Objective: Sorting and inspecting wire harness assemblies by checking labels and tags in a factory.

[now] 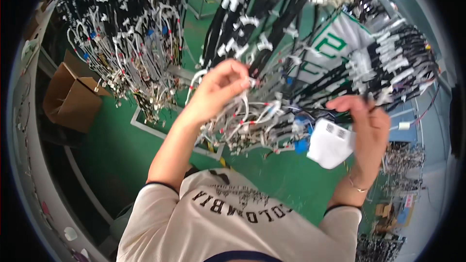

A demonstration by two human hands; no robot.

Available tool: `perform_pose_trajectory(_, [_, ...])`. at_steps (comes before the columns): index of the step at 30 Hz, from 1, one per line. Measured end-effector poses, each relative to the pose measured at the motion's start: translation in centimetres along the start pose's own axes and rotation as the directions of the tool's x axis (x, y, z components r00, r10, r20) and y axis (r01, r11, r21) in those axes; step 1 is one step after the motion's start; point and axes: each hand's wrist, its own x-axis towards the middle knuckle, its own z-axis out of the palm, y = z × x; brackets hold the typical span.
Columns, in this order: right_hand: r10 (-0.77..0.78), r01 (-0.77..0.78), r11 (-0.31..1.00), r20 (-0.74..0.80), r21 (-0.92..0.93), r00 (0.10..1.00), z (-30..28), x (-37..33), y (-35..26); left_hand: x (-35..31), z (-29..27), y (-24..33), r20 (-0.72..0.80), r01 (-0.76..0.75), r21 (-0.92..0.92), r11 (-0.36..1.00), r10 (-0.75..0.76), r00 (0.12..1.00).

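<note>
My left hand (224,88) is closed in a pinch on a small white plastic piece (252,82) among the hanging wires. Just below it, a wire harness (242,126) spreads white sleeves, red marks and many small connectors. My right hand (366,123) is raised at the right with bent fingers near a bundle of black cables. What those fingers grip is hidden and slightly blurred. A white paper label (331,143) with printed square codes lies against the palm side of that hand. Blue connectors (301,145) hang next to the label.
Thick black cable bundles (245,24) with white clips hang ahead. More harnesses (131,43) hang at the left, and another bundle (388,63) at the right. An open cardboard box (73,97) stands at the left. A grey metal frame (158,133) is low over the green floor (116,160).
</note>
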Motion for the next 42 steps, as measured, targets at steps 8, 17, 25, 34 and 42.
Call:
perform_pose_trajectory(8, [0.058, -0.145, 0.760, -0.156, -0.633, 0.986, -0.7, 3.1, 2.3, -0.4, 0.6, 1.4, -0.010, 0.013, -0.075, 0.997, -0.014, 1.000])
perform_pose_trajectory(17, [-0.117, 0.008, 0.962, -0.389, -0.272, 0.914, -0.2, 0.5, 1.5, -0.6, -0.1, 0.3, -0.019, 0.055, 0.062, 0.997, -0.054, 0.998])
perform_pose_trajectory(25, [0.193, -0.177, 0.973, -0.103, 0.150, 0.976, -1.3, 1.0, 1.7, -1.2, 0.5, 0.0, -0.053, -0.058, 0.122, 0.991, 0.065, 0.996])
perform_pose_trajectory(34, [0.290, -0.328, 0.936, 0.253, 0.124, 0.923, -1.0, -0.1, 6.4, -5.4, 2.8, -1.3, -0.023, -0.282, 0.810, 0.514, 0.508, 0.861])
perform_pose_trajectory(42, [0.380, -0.432, 0.897, 0.342, 0.092, 0.860, 0.8, 0.6, 6.2, -2.3, -1.8, 2.4, -0.127, -0.251, 0.696, 0.673, 0.459, 0.879])
